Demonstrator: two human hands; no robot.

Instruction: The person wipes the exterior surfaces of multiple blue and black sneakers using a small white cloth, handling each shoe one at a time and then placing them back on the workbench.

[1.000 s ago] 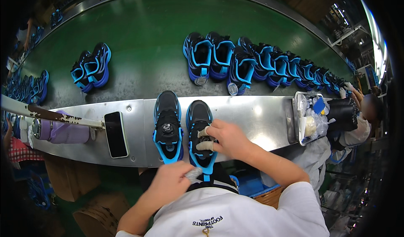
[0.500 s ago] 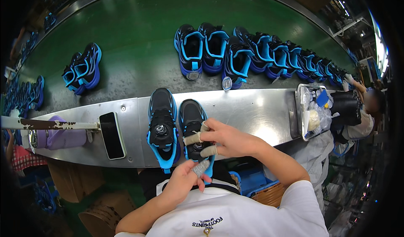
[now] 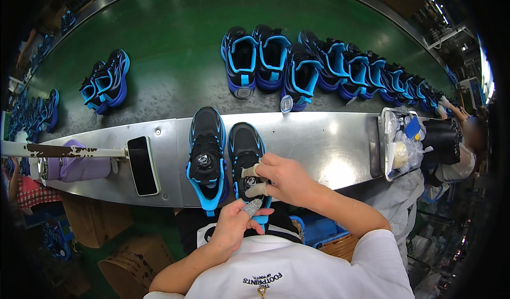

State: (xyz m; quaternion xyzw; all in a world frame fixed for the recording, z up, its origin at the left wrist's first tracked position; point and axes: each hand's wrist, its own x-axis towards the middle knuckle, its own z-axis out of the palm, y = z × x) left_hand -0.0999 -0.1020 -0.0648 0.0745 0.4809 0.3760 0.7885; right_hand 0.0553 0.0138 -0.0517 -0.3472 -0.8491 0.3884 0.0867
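Observation:
Two black sneakers with blue trim stand side by side on the steel bench edge in front of me. The right-hand sneaker (image 3: 247, 145) is between my hands. My right hand (image 3: 287, 179), with beige finger covers, has its fingers around the round lacing dial (image 3: 251, 182) on that sneaker's tongue. My left hand (image 3: 236, 222), a grey cover on one digit, holds the same sneaker's heel by the collar and blue pull tab. Untouched beside it is the left-hand sneaker (image 3: 207, 139), its own dial (image 3: 203, 161) in plain view.
A long row of similar sneakers (image 3: 303, 76) runs right along the green belt (image 3: 175, 28); another pair (image 3: 109, 81) stands left. On the steel ledge lie a phone (image 3: 142, 166), a purple bottle (image 3: 85, 163) and a tray (image 3: 390, 177) of plastic bags. A co-worker (image 3: 459, 150) is at far right.
The fingers of my right hand have drawn closer around the dial, leaving it more visible. My left hand stays at the heel, slightly shifted. The whole view has moved a little.

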